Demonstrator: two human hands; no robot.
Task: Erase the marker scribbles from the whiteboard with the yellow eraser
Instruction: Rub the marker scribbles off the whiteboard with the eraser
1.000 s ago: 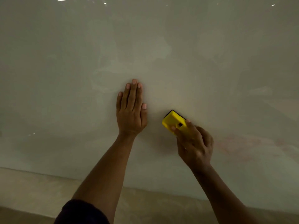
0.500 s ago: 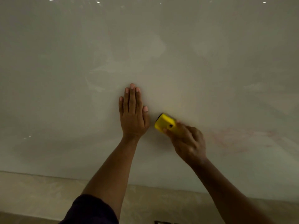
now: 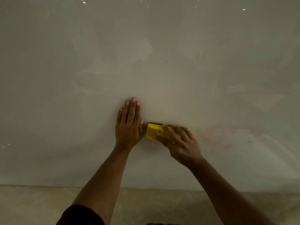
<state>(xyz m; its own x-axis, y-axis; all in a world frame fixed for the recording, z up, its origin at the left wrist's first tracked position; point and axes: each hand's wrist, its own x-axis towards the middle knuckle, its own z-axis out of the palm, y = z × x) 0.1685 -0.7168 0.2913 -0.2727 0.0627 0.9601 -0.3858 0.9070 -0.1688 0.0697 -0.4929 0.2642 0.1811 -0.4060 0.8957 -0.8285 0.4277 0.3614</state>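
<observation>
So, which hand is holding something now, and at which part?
The right hand holds the yellow eraser by its right end, fingers over its back. The left hand holds nothing; it lies flat on the whiteboard.

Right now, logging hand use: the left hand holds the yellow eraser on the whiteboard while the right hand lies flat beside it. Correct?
Swapped. In the head view the right hand holds the yellow eraser on the whiteboard; the left hand lies flat beside it.

R hand [image 3: 179,142] presses yellow eraser [image 3: 153,131] on whiteboard [image 3: 162,62] – L hand [image 3: 129,125] flat beside.
</observation>
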